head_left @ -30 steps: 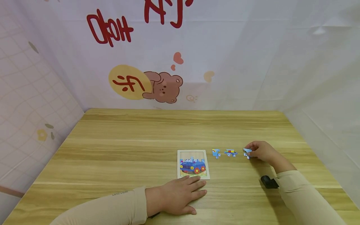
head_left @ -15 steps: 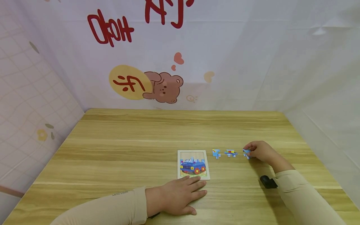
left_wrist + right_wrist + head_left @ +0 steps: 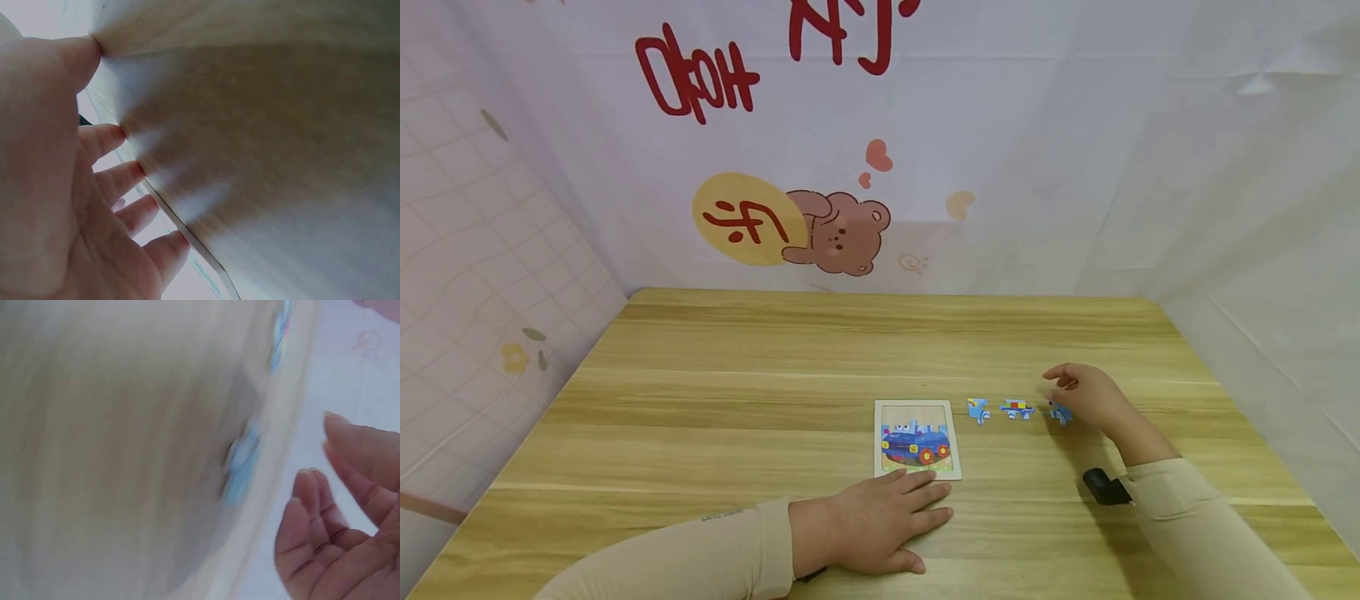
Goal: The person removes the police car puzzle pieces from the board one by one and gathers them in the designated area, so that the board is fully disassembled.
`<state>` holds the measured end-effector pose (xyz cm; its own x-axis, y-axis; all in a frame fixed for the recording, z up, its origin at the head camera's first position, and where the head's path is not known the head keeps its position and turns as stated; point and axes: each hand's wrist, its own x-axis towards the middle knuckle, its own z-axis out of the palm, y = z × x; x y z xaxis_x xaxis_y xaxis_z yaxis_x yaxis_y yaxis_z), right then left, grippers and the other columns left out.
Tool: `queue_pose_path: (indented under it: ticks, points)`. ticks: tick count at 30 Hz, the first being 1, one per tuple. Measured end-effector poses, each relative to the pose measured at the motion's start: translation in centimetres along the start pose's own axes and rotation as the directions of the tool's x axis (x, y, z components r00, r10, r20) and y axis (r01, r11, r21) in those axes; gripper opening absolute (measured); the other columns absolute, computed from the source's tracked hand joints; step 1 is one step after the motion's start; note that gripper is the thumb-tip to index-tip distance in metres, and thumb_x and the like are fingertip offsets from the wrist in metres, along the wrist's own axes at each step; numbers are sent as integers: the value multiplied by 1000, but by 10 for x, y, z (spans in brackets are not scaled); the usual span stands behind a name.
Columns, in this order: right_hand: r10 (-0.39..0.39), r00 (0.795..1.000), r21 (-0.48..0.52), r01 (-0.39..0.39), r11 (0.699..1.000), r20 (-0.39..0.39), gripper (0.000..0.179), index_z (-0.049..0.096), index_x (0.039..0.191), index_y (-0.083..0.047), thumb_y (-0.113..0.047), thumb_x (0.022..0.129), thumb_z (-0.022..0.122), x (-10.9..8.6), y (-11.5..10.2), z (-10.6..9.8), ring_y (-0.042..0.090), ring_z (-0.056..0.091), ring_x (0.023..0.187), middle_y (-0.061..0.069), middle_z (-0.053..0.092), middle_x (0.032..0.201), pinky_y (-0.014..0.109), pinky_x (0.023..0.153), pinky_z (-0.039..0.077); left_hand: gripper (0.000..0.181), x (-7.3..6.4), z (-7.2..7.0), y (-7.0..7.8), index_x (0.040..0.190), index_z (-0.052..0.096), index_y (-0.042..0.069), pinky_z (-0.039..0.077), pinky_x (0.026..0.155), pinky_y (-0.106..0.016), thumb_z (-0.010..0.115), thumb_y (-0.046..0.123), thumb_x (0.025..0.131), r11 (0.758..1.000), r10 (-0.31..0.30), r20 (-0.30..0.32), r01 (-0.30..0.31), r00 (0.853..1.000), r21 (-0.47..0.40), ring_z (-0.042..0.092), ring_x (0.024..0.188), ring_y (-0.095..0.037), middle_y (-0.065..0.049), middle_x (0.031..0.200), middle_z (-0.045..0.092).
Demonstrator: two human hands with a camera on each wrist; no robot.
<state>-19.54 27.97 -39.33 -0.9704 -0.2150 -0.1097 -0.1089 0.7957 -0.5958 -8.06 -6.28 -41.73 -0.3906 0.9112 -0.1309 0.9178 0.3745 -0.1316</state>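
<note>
A square wooden puzzle board (image 3: 895, 415) shows a blue cartoon vehicle in its lower part and bare wood at the top. My left hand (image 3: 880, 521) rests on the table with fingers spread, its fingertips at the board's near edge (image 3: 212, 261). To the board's right three jigsaw pieces lie in a row: a blue one (image 3: 977, 408), one with red and yellow (image 3: 1017, 407), and another blue one (image 3: 1062, 414). My right hand (image 3: 1093, 400) hovers over that last piece and partly covers it. In the right wrist view its thumb and fingers stand apart, holding nothing, beside a blurred piece (image 3: 242, 465).
The wooden table (image 3: 760, 350) runs back to a white cloth wall (image 3: 1037, 125) printed with a bear and red characters. Cloth also hangs on the left and right. A black device (image 3: 1105, 487) sits at my right wrist, by the sleeve cuff.
My right hand held the rightmost puzzle piece by its edge earlier. It has now let go and risen slightly, leaving the piece on the table. My left hand stays put.
</note>
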Motion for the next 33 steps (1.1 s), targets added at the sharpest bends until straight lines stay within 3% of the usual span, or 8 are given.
queue_pose_path:
  ticks: [9,21,33]
  points:
    - [-100,993,118,107,987,-67,34,59,122,9,-7,93,63,9,-29,18,34,58,99,23,59,111,35,73,50,63,0,-1,1,150,37,24,34,109,-35,35,60,97,1000,-4,9,4,1000,-8,29,143,-20,0,156,30]
    - [-157,987,164,162,973,-42,30,59,121,6,-7,94,61,15,-63,43,36,57,105,23,59,115,40,80,51,64,1,0,-1,150,36,24,34,109,-36,35,59,98,1000,1,15,0,1000,-27,28,143,-20,-1,157,29]
    - [-163,987,185,159,970,4,24,64,115,3,-2,92,61,24,-92,73,31,58,102,18,60,111,44,85,50,64,0,-3,-2,151,34,24,33,110,-36,33,59,98,998,6,61,-1,998,-69,24,144,-19,0,158,26]
